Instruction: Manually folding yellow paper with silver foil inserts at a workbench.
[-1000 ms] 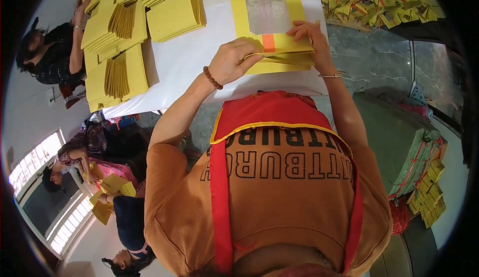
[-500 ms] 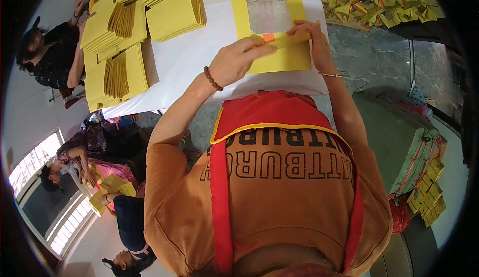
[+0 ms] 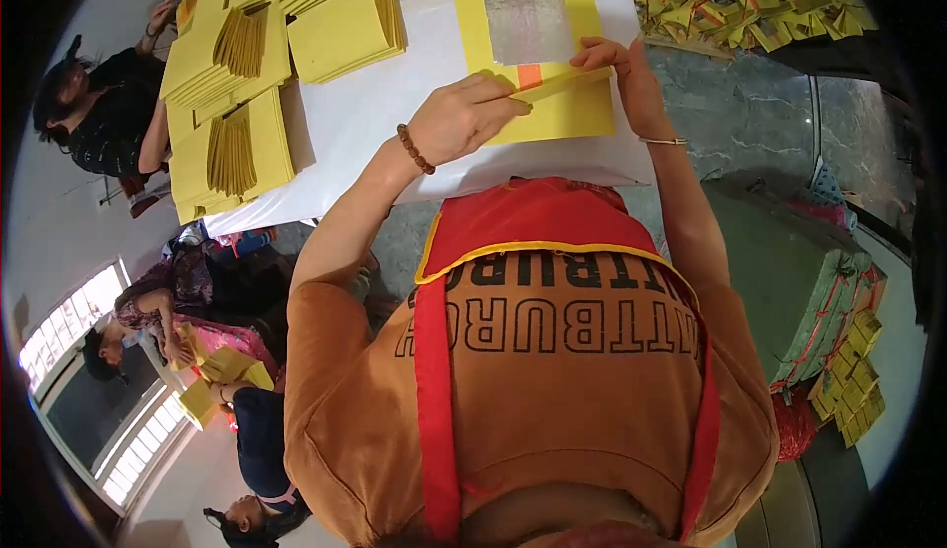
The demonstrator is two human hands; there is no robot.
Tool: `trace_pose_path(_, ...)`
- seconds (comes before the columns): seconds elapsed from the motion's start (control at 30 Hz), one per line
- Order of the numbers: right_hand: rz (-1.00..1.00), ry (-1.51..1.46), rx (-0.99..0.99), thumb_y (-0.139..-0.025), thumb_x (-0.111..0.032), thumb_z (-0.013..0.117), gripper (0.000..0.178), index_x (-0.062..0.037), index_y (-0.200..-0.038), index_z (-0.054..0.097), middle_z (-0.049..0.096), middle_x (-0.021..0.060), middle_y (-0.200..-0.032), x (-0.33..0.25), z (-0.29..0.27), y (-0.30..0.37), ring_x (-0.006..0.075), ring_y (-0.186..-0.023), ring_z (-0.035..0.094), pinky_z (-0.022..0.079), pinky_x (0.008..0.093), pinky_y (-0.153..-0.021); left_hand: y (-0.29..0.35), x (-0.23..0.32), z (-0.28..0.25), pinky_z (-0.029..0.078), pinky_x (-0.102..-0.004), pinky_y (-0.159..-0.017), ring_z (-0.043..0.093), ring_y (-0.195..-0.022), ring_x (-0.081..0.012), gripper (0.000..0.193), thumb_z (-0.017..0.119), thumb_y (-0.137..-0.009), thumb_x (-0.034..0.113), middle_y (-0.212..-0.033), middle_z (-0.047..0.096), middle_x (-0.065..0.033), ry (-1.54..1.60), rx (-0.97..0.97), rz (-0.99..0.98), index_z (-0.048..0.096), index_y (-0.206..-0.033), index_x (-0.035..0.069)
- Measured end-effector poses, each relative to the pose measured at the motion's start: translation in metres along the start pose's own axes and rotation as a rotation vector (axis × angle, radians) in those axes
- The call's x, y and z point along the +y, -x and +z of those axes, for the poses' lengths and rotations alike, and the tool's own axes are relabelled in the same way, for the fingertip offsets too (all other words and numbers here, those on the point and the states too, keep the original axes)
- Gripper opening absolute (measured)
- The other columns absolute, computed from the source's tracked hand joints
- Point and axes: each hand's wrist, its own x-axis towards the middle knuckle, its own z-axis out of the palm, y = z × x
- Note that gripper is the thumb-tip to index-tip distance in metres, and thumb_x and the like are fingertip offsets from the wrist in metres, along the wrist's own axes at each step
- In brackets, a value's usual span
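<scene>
A yellow paper sheet [image 3: 572, 114] lies on the table's near edge. A silver square [image 3: 528, 25] sits on its far part, with an orange strip [image 3: 530, 75] just below it. The sheet's near part is raised into a fold that runs crosswise below the square. My left hand [image 3: 464, 114], wearing a beaded bracelet, has its fingers closed on the left end of this fold. At the right end, my right hand [image 3: 631, 74] grips the fold with bent fingers, its thumb partly hidden.
Stacks of folded yellow paper [image 3: 345, 35] fill the left of the white table [image 3: 395, 104]. Bundled yellow papers [image 3: 750, 0] lie at the far right. A green wrapped block [image 3: 779, 282] stands right of me. Several people work at the left, one in black [image 3: 109, 104].
My left hand has slid slightly left along the fold, its fingers drawing in. My right hand's fingers have shifted a little at the fold's right end. The sheet stays nearly in place.
</scene>
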Motion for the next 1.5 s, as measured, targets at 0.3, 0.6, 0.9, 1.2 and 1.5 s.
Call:
trace_pose_path(0.3, 0.010, 0.016, 0.015, -0.098, -0.050, 0.008, 0.071, -0.0054, -0.085, 0.061, 0.064, 0.0099, -0.098, 0.001, 0.000, -0.001, 0.0229, -0.121, 0.041, 0.023, 0.0368, -0.107, -0.004, 0.016, -0.004, 0.050, -0.0327, -0.069, 0.060, -0.082, -0.0245, 0.023, 0.066, -0.075, 0.013, -0.096, 0.060, -0.0081, -0.152, 0.042, 0.042, 0.062, -0.097, 0.009)
trace_pose_path(0.6, 0.094, -0.080, 0.087, -0.097, -0.053, 0.008, 0.074, -0.0014, -0.097, 0.062, 0.059, 0.0093, -0.113, 0.004, 0.000, 0.001, 0.0212, -0.119, 0.043, 0.023, 0.0345, -0.107, -0.001, 0.009, -0.009, 0.047, -0.0284, -0.055, 0.056, -0.059, -0.0178, 0.010, 0.059, -0.082, 0.011, -0.073, 0.059, -0.0061, 0.259, 0.166, -0.260, 0.061, -0.088, 0.003)
trace_pose_path(0.9, 0.145, 0.066, 0.041, -0.076, -0.012, 0.071, 0.046, -0.0039, -0.118, 0.054, 0.051, 0.0040, -0.120, -0.009, 0.007, 0.008, 0.0162, -0.117, 0.044, 0.033, 0.0294, -0.099, 0.007, -0.007, 0.007, 0.036, -0.0224, -0.049, 0.043, -0.052, -0.0074, 0.014, 0.059, -0.087, 0.015, -0.059, 0.051, -0.0028, 0.538, 0.286, -0.577, 0.061, -0.092, 0.002)
trace_pose_path(1.2, 0.129, 0.103, 0.020, -0.075, -0.013, 0.072, 0.043, -0.0070, -0.115, 0.057, 0.047, 0.0044, -0.125, -0.009, 0.004, 0.008, 0.0169, -0.119, 0.041, 0.031, 0.0296, -0.101, 0.003, 0.002, 0.000, 0.049, -0.0350, -0.062, 0.059, -0.073, -0.0265, 0.019, 0.061, -0.079, 0.008, -0.088, 0.059, -0.0107, 0.134, 0.131, -0.119, 0.059, -0.098, 0.006)
trace_pose_path(1.5, 0.060, 0.135, -0.065, -0.077, -0.015, 0.070, 0.035, -0.0073, -0.110, 0.060, 0.047, 0.0061, -0.127, -0.002, -0.004, 0.005, 0.0170, -0.123, 0.040, 0.030, 0.0297, -0.102, -0.001, 0.013, 0.000, 0.045, -0.0380, -0.080, 0.053, -0.093, -0.0300, 0.039, 0.069, -0.075, 0.018, -0.105, 0.055, -0.0131, -0.037, 0.010, -0.050, 0.056, -0.110, 0.009)
